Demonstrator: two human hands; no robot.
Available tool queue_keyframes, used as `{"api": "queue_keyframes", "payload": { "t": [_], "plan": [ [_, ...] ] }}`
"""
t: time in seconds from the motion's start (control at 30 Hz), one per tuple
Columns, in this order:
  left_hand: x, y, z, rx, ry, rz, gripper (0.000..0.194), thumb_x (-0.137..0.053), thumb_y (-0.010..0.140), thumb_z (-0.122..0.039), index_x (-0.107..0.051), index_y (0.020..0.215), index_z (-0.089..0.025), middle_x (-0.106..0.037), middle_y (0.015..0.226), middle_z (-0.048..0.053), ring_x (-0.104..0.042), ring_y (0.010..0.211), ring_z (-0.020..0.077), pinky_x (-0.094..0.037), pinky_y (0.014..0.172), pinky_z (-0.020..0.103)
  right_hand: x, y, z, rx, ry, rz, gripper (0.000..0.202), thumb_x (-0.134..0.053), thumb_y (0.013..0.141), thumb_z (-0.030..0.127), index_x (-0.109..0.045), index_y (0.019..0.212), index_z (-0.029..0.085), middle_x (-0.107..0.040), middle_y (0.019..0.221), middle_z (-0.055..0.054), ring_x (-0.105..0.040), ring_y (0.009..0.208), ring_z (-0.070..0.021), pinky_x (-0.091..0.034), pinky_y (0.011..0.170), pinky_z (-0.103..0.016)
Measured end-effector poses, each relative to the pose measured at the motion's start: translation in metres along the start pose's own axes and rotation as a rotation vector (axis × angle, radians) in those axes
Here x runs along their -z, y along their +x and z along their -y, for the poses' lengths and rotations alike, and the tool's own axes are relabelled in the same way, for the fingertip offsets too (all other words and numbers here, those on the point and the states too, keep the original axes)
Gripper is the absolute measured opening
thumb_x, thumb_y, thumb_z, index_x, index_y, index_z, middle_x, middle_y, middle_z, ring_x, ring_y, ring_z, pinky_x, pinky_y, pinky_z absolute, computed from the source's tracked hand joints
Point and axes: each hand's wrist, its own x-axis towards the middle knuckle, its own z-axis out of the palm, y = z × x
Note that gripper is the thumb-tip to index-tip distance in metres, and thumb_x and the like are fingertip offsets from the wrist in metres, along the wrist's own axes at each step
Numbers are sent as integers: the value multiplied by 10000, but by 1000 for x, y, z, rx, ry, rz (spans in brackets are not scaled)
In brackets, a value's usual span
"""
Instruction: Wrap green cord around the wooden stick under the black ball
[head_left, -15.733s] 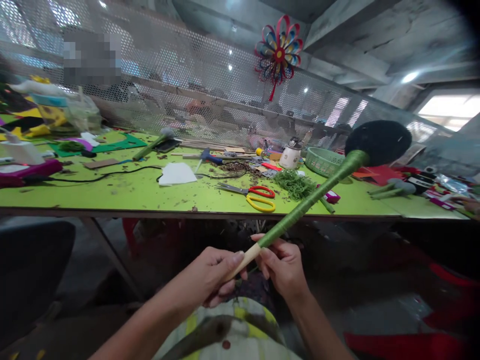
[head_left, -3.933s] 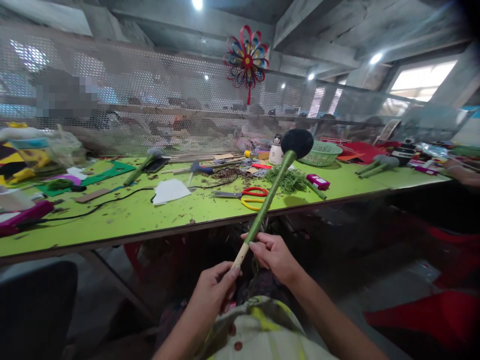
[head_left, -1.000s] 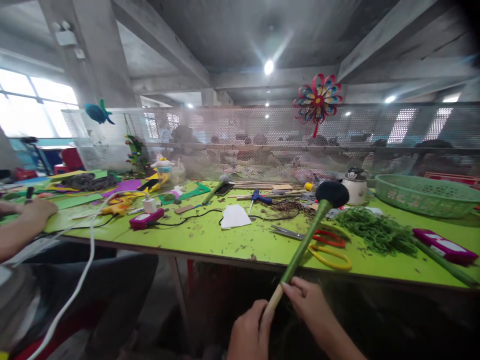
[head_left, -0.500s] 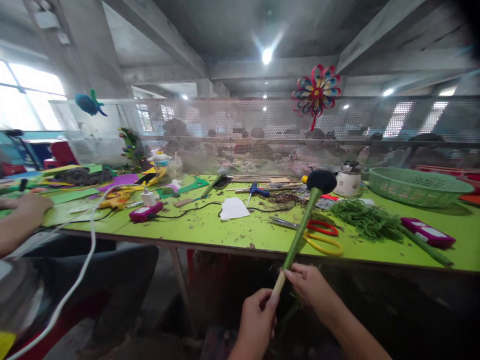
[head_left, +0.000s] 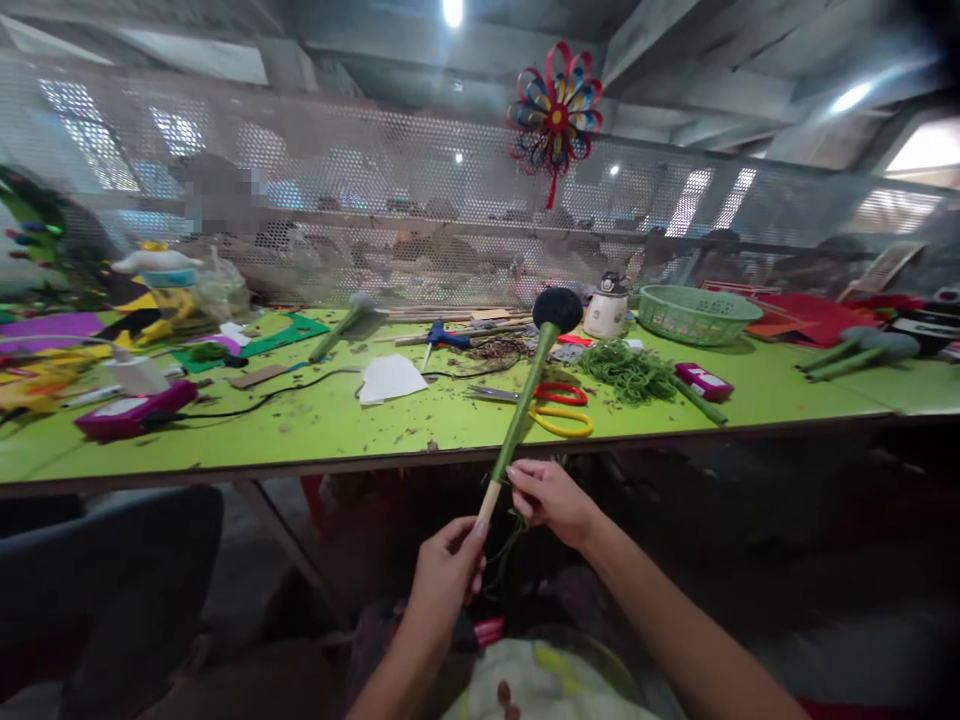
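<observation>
A wooden stick wrapped in green yarn (head_left: pixel 523 410), with a round dark head (head_left: pixel 557 310) on top, slants up over the table's front edge. My left hand (head_left: pixel 448 565) is closed round its bare wooden lower end. At the lower edge of the green wrapping, my right hand (head_left: pixel 546 497) pinches green yarn, its fingertips against the stick. Loose green strands hang below the right hand. Behind the stick lie scissors (head_left: pixel 561 421) with red and yellow handles. A pile of green yarn (head_left: pixel 628 371) sits to their right.
The lime-green table (head_left: pixel 315 433) holds white paper (head_left: pixel 392 379), a blue glue gun (head_left: pixel 448 337), a magenta box (head_left: pixel 703 381), another magenta box with a cable (head_left: pixel 135 408), a green basket (head_left: pixel 697 316) and a white pot (head_left: pixel 605 307). A mesh screen (head_left: pixel 420 200) stands behind.
The view has swung right and down. The stick stays in both hands, and the person's arm at the left is out of view. More grey-headed green stems show at the right.
</observation>
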Motion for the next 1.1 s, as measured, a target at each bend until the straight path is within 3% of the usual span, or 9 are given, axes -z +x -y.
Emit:
{"api": "queue_keyframes", "payload": {
  "t": [0.17, 0.3, 0.43, 0.63, 0.87, 1.1],
  "plan": [
    [-2, 0, -1, 4, 8, -30, 459, -651, 683, -525, -634, 897, -118, -476, 465, -69, -405, 333, 60, -252, 314, 158, -11, -4, 1, -22, -100, -157, 326, -610, 724, 470, -519, 749, 157, -432, 331, 96, -216, 295, -37, -135, 345, -187],
    [-5, -2, -1, -17, 0, -35, 432, -685, 652, -512, -617, 851, -135, -446, 450, -86, -402, 338, 61, -255, 317, 157, -16, -8, 1, 92, -263, -304, 268, -616, 712, 399, -501, 635, 170, -366, 353, 104, -262, 321, -46, -178, 360, -197],
    [-9, -3, -2, -31, -16, -16, 407, -680, 652, -516, -595, 799, -146, -400, 420, -104, -365, 316, 53, -240, 306, 155, -18, -10, 4, 168, -376, -281, 192, -615, 714, 322, -579, 642, 148, -361, 411, 86, -277, 385, -60, -194, 398, -212],
    [-11, -5, -6, -9, -22, -16, 434, -706, 605, -534, -604, 789, -155, -406, 425, -105, -380, 316, 61, -250, 302, 161, -13, -11, 8, 268, -466, -189, 175, -596, 725, 298, -637, 658, 142, -525, 555, 25, -403, 513, -93, -308, 497, -223],
    [-15, -12, -11, 38, -52, -9, 391, -701, 630, -506, -591, 775, -160, -430, 442, -98, -384, 331, 52, -230, 328, 150, -6, -14, 7, 186, -350, -255, 222, -602, 731, 357, -584, 653, 149, -339, 418, 89, -249, 397, -61, -182, 406, -214],
    [-17, -12, -13, 93, -112, 33, 389, -696, 650, -484, -587, 816, -150, -454, 455, -93, -386, 330, 42, -241, 322, 140, -4, -14, -5, 182, -243, -276, 244, -627, 712, 373, -518, 642, 166, -333, 390, 113, -250, 354, -46, -192, 378, -202]
  ]
}}
